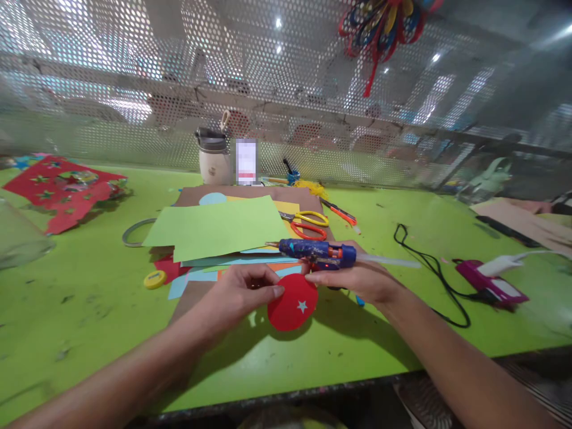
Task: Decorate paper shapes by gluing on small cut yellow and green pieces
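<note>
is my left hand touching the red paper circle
Touching. The head view shows the left hand pinching the red paper circle at its left edge, with no gap between them.

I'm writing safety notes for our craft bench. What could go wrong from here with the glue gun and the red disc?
1. The glue gun in the right hand points its nozzle over the paper stack; a drip might spoil the sheets.
2. The left hand pinches the disc close beside the gun, so hot glue may burn it.
3. The cord lies looped by the right arm; a snag could jerk the gun.
</note>
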Available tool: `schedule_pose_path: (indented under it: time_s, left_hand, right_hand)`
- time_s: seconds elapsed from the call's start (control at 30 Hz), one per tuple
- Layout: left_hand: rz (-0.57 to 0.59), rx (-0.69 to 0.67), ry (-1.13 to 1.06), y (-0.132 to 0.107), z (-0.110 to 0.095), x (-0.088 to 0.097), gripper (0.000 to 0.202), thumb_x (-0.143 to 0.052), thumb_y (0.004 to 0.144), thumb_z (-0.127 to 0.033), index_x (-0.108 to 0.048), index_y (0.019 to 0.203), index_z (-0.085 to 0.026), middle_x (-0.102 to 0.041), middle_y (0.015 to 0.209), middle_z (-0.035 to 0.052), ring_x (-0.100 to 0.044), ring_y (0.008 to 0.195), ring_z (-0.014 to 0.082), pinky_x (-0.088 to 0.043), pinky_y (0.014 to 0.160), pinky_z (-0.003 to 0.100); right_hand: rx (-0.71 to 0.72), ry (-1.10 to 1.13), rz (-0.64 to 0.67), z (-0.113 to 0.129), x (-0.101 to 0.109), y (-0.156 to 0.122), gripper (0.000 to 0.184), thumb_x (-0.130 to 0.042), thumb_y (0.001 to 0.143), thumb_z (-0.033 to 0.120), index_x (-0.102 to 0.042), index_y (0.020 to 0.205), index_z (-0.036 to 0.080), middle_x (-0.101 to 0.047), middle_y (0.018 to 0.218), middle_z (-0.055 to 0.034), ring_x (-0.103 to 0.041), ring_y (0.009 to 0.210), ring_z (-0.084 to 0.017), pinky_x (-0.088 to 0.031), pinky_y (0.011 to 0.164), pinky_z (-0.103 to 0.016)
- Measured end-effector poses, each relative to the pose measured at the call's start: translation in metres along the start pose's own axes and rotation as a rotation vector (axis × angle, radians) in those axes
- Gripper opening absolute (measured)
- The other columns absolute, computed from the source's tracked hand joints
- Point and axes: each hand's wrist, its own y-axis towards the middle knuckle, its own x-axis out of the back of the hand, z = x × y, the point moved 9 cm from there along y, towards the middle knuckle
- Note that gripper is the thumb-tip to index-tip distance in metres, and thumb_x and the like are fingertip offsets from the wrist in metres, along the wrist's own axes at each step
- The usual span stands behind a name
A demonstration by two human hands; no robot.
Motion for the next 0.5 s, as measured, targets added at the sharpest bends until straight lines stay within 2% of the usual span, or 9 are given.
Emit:
schedule_pose_path:
  time_s: [0.13,0.2,0.37,0.5]
  left_hand:
    - [-0.074,0.003,0.074,-0.001,-0.001,0.005,0.023,-0.079,0.065,-0.036,-0.070,0.063,-0.015,-0.060,0.055,-0.0006,-0.046,0.054,0.0124,-0.031,0.054,0.025]
    - [-0.084,0.031,0.066,0.000,0.003,0.005,0.024,-0.079,0.064,-0.037,-0.068,0.065,-0.016,-0.058,0.054,-0.0019,-0.045,0.052,0.0119,-0.029,0.052,0.025]
    - [-0.097,0.051,0.107,0.002,0.016,0.006,0.026,-0.080,0.061,-0.031,-0.060,0.071,-0.018,-0.054,0.052,-0.0051,-0.044,0.049,0.0116,-0.028,0.050,0.024]
    - [-0.129,-0.010,0.279,-0.004,0.023,0.011,0.025,-0.075,0.066,-0.027,-0.056,0.082,-0.021,-0.055,0.054,-0.0059,-0.049,0.051,0.0147,-0.032,0.051,0.025]
  right_hand:
    - [0.031,-0.053,-0.131,-0.008,0.015,0.000,0.017,-0.077,0.077,0.032,-0.074,0.088,0.020,-0.074,0.092,-0.0031,-0.068,0.087,-0.020,-0.054,0.082,-0.034]
    - [0.021,-0.081,-0.149,-0.012,0.021,-0.002,0.019,-0.077,0.077,0.035,-0.074,0.089,0.020,-0.075,0.094,-0.0032,-0.068,0.089,-0.021,-0.054,0.083,-0.035]
    - [-0.059,-0.180,-0.068,-0.016,0.027,-0.010,0.018,-0.080,0.074,0.032,-0.076,0.088,0.020,-0.074,0.077,0.0001,-0.066,0.069,-0.018,-0.053,0.066,-0.029]
    - [-0.097,-0.221,-0.010,-0.018,0.033,-0.018,0.024,-0.079,0.073,0.031,-0.075,0.094,0.020,-0.077,0.088,-0.0029,-0.068,0.077,-0.021,-0.054,0.067,-0.030]
